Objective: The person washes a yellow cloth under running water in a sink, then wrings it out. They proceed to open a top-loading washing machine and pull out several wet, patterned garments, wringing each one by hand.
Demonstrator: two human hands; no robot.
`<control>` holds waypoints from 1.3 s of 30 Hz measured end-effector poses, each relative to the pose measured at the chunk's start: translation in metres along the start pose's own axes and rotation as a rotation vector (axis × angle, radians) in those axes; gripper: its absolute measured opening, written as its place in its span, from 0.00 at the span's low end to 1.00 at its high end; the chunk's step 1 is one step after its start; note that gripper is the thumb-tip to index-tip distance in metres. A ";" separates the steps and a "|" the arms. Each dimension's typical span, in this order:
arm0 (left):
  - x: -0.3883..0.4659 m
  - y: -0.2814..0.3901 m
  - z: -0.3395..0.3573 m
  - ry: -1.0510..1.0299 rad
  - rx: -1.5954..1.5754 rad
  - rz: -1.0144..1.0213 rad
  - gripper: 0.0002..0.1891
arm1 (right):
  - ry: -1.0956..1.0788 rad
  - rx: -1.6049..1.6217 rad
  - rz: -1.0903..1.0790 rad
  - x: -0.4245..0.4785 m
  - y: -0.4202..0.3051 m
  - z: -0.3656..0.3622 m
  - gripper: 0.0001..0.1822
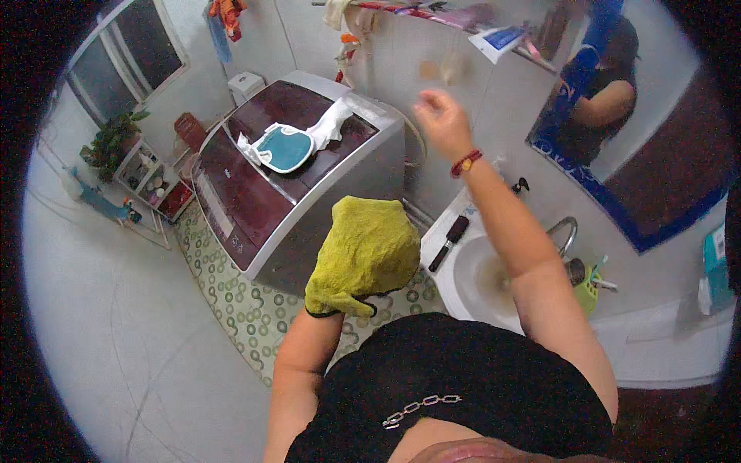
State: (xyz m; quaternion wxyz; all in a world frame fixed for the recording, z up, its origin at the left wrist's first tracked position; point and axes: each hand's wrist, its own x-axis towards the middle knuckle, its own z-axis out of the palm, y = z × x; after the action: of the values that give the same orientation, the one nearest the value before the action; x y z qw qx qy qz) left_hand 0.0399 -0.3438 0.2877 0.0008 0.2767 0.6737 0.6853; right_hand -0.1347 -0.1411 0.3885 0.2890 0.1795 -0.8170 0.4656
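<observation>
A yellow-green cloth (370, 249) with dark edging covers my left hand, which holds it up in front of my chest. Only the wrist (326, 323) shows below the cloth; the fingers are hidden. My right hand (444, 122), with a red bracelet (466, 164) at its wrist, is raised near the wall, below a rack. Its fingers look curled and blurred, and I cannot make out anything in them. To the left of the cloth is a top-loading washing machine (260, 208), with a teal and white flat item (285, 149) and white fabric (333, 124) on its lid.
A washbasin (474, 278) lies under my right forearm, with a hairbrush (450, 243) on its edge and a faucet (570, 231) behind. A blue-framed mirror (642, 231) hangs at right. A tube (499, 41) sits on the wall rack. A shelf (150, 173) and plant (111, 142) stand far left.
</observation>
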 end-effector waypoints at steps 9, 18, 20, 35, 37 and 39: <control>0.027 0.016 -0.010 -0.032 0.760 0.316 0.23 | 0.287 -0.260 0.165 0.138 0.109 -0.016 0.31; 0.059 0.020 -0.058 -0.116 0.937 0.458 0.20 | 0.255 -0.362 0.230 0.142 0.141 0.000 0.20; 0.059 0.022 -0.070 -0.127 0.962 0.469 0.20 | 0.203 0.099 0.394 0.140 0.130 0.005 0.19; 0.092 0.012 -0.105 -0.205 0.946 0.636 0.16 | 0.324 -0.474 -0.032 0.173 0.066 -0.020 0.17; 0.091 0.012 -0.113 -0.201 0.955 0.630 0.16 | 0.239 -0.196 0.025 0.155 0.052 -0.003 0.15; 0.093 0.013 -0.115 -0.203 0.944 0.639 0.17 | 0.166 0.167 0.220 0.146 0.072 -0.005 0.15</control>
State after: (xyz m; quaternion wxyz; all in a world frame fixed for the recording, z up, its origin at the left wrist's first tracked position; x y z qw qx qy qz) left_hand -0.0773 -0.4162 0.3421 -0.2651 0.5011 0.7859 0.2469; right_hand -0.2865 -0.1042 0.4364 0.2870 0.0731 -0.7635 0.5739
